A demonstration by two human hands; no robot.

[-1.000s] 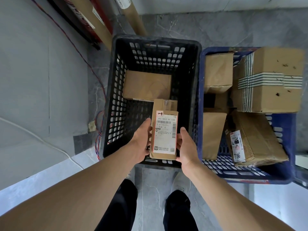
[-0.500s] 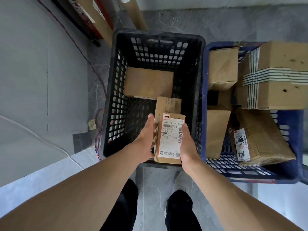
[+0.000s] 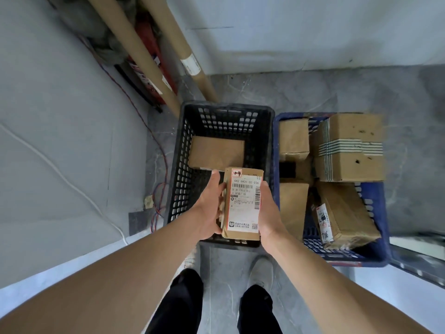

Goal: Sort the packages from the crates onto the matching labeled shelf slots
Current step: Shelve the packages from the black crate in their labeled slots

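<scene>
The sorting looks to be in its early or middle part. No shelf is in view, so how many packages already stand in their slots cannot be told. One small box point(image 3: 242, 203) is up out of the black crate point(image 3: 180, 179), held above its near rim at about 12 o'clock from the feet, its white label facing up with a hand-marked red-edged sticker at the top. One flat box point(image 3: 216, 153) lies on the black crate's floor. The blue crate point(image 3: 349, 261), at 2 o'clock, holds several more, among them a taped box point(image 3: 351, 150), so much is left to do.

The left hand point(image 3: 207, 210) grips the small box's left edge, thumb lying along it and fingers curled close round the side. The right hand point(image 3: 269, 213) clasps the right edge with the thumb along it; its fingers are hidden under the box.
</scene>
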